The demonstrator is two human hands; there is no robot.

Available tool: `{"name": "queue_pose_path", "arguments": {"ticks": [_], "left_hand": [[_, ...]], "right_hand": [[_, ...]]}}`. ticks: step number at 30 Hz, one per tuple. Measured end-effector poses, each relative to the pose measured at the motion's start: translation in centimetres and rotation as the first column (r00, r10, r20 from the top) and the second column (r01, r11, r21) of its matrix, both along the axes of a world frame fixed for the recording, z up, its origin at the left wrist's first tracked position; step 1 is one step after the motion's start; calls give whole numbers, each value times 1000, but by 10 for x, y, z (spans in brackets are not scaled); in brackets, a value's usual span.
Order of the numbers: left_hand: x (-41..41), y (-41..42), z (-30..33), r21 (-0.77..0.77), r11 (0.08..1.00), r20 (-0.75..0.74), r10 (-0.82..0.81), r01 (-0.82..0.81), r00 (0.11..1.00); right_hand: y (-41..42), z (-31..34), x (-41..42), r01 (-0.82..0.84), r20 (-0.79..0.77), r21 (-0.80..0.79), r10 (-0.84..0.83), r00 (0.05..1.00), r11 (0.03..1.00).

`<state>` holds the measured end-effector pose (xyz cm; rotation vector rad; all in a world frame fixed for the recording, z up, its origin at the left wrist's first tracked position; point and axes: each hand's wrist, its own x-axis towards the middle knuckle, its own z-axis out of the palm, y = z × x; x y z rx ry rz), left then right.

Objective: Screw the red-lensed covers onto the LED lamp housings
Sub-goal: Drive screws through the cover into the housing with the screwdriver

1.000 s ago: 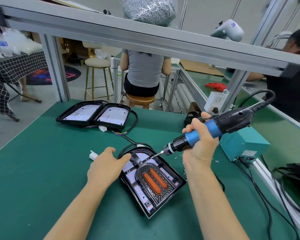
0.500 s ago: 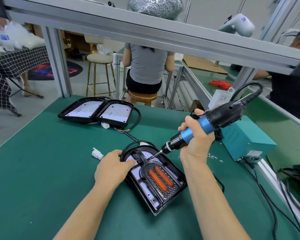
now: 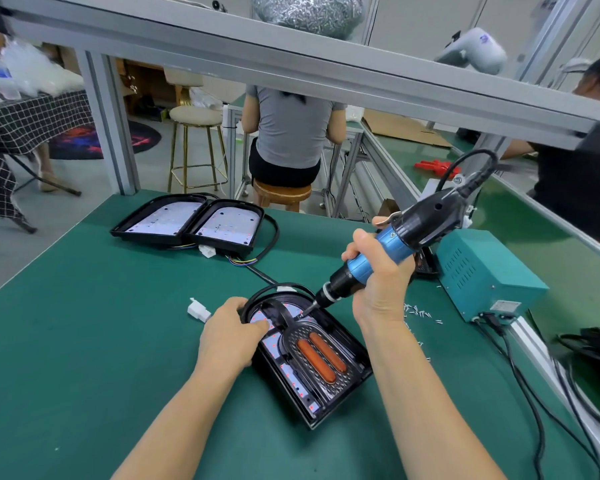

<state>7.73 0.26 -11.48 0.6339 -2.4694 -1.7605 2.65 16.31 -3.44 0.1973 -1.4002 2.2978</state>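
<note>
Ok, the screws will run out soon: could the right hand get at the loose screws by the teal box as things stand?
Probably not yet: the right hand grips the electric screwdriver, whose bit is down on the lamp housing. The loose screws lie beside that hand with nothing between, so the way itself looks free.

A green-topped workbench [image 3: 84, 341] fills the near view, crossed overhead by a grey aluminium frame beam [image 3: 291, 67] on a grey upright post [image 3: 108, 123] at 11 o'clock. Beyond it lies a pale grey floor [image 3: 0, 237] with a dark round rug [image 3: 94, 142]. At 12 o'clock a person in a grey shirt [image 3: 291, 129] sits back-turned on a wooden stool [image 3: 281, 194], beside a cushioned gold-legged stool [image 3: 196, 143]. At 10 o'clock stands a table with a checked black cloth [image 3: 28, 119]. Another green bench [image 3: 551, 237] runs toward 2 o'clock.
</note>
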Motion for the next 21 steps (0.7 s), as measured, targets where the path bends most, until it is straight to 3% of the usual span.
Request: {"name": "queue_pose_path", "arguments": {"ticks": [6, 16, 21], "left_hand": [[-1, 1, -6, 20, 1000, -8, 6, -6, 1000], [-4, 5, -10, 60, 997, -24, 55, -53, 998], [-3, 5, -12, 66, 995, -32, 72, -70, 997]], "right_hand": [[-2, 1, 1, -43, -37, 33, 44, 998, 999], [-3, 5, 5, -256, -52, 115, 264, 963, 960], [-1, 4, 6, -237, -44, 111, 243, 969, 965]]}}
